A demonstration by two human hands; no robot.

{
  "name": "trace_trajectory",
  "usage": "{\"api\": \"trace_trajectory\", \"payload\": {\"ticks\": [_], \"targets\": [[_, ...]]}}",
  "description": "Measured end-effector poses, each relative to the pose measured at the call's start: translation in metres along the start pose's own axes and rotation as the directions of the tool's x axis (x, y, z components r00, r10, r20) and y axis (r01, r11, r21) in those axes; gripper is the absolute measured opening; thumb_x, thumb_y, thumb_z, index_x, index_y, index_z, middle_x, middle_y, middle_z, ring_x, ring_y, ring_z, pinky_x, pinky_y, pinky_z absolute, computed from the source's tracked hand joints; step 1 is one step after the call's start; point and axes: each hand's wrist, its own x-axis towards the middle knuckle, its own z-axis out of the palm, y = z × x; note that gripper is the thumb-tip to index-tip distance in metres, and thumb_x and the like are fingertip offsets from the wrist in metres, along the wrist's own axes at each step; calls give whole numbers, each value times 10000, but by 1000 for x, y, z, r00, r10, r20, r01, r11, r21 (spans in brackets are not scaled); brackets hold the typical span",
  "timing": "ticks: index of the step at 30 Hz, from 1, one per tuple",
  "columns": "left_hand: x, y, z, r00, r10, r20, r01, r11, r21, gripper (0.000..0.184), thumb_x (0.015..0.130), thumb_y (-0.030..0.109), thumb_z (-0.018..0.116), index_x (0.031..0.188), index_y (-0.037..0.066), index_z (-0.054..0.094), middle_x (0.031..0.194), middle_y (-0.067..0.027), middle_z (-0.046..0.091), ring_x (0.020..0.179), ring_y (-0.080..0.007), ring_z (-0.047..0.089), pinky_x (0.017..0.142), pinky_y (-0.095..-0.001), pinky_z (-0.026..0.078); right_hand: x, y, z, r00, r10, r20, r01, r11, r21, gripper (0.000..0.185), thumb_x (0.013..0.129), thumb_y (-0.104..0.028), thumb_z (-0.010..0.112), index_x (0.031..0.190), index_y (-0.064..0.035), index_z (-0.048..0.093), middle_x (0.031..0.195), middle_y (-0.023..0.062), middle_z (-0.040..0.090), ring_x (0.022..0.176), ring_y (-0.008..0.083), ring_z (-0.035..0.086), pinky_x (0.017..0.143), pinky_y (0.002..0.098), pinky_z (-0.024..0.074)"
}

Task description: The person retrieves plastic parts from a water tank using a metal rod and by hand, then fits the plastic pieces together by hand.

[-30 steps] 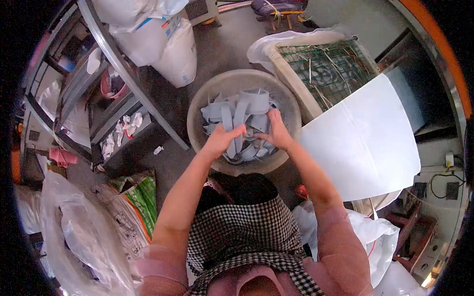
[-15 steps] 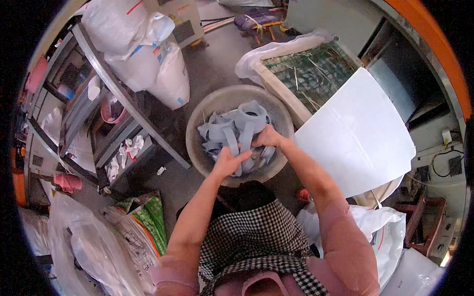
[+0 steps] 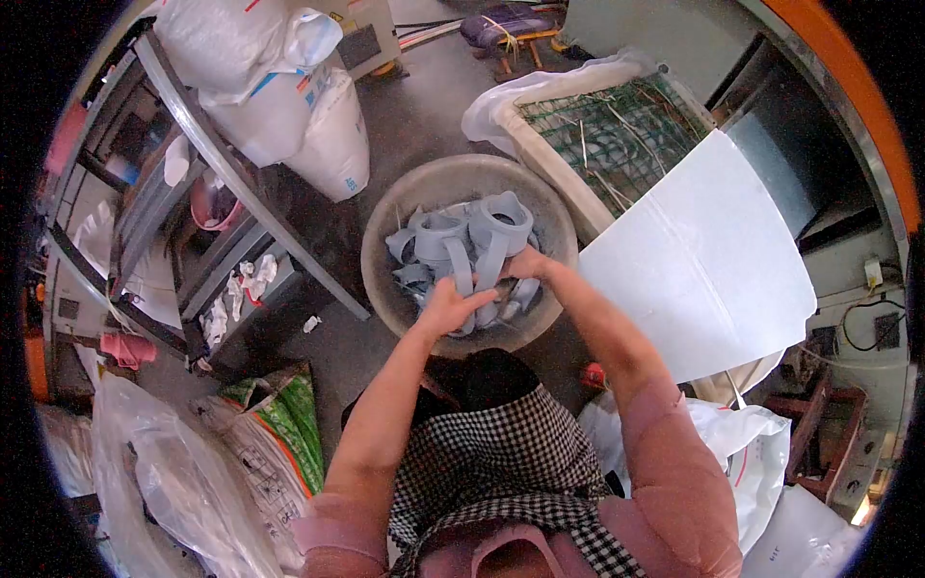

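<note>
**Guarding Against Slips and Snags**

The left grip (image 3: 449,306), a bare hand, is closed partway around the strap of a light-grey plastic ring-shaped part (image 3: 441,232), thumb extended toward the neighbouring strap. The right grip (image 3: 526,265), also bare, appears curled onto the strap of a second light-grey plastic ring-shaped part (image 3: 507,214); its fingertips are hidden, so firmness cannot be told. Both parts stand side by side, rings uppermost, within the round, dull-beige basin (image 3: 421,180), over a jumbled heap of grey plastic pieces (image 3: 412,275).

Cautions:
- Slip: a strap pinched only at its edge may slide free, dropping its part into the heap.
- Snag: closely set straps may hook each other or the heap.
- Contact: swinging the right forearm outward could knock the large, flat white sheet (image 3: 699,260) beside it.
</note>
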Motion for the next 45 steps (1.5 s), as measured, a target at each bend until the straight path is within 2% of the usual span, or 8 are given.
{"api": "trace_trajectory", "payload": {"ticks": [5,7,14,17,19,23,32,45], "targets": [[12,-10,-2,966,-254,-39,256,962,90,229,785,219,679,894,21,650,824,-15,629,746,-99,539,676,-277,438,-9,-8,5,980,84,-180,-153,895,-419,796,528,-134,811,1225,-32,442,1177,108,534,1077,237,499,941,344,384],[11,-13,2,991,-108,-79,106,994,-26,258,782,258,680,869,17,656,779,-14,631,698,-99,536,637,-281,436,-10,2,5,944,283,-172,-303,947,-108,926,459,-414,829,1218,-32,459,1226,132,508,1168,284,438,987,339,343],[13,11,9,989,-143,-46,148,977,152,338,764,301,679,905,-2,631,799,-87,646,728,-163,570,676,-311,443,-40,-21,-9,854,383,-354,-437,895,-86,828,529,-203,838,1231,-16,439,1155,132,543,1098,289,484,954,361,375],[10,6,11,976,-86,-200,115,984,136,341,762,313,678,900,4,629,787,-119,641,744,-198,587,698,-317,448,-46,-28,-15,684,723,-101,-578,621,529,859,521,-176,839,1255,-27,419,1215,184,483,1132,345,450,967,379,364],[10,-10,6,966,9,-258,50,974,222,344,758,320,681,903,12,634,802,-116,644,758,-199,592,705,-319,446,-48,-52,-6,671,77,-737,-304,936,-179,823,526,-146,828,1234,-20,427,1281,219,391,1164,381,408,975,393,354],[12,-31,6,987,-3,-159,53,950,309,330,777,311,665,927,19,638,839,-93,651,780,-180,594,719,-309,446,-40,-45,-8,873,-33,-487,-214,871,-442,694,540,-73,763,1148,-5,437,1292,204,343,1186,358,375,980,376,360],[8,4,-28,928,-128,-349,-108,806,-582,449,817,77,595,1254,90,494,725,5,543,596,-70,481,526,-228,367,-109,-59,-97,498,23,-867,-283,949,-137,513,624,-184,762,1036,5,521,973,150,568,938,271,548,842,367,424],[13,18,-15,846,-237,-478,25,913,-408,288,842,313,604,691,86,514,576,14,485,511,-95,436,477,-261,325,-276,-183,-318,-124,-140,-982,-367,926,-86,534,684,-371,751,977,33,560,808,111,628,641,170,610,499,278,522]]}}
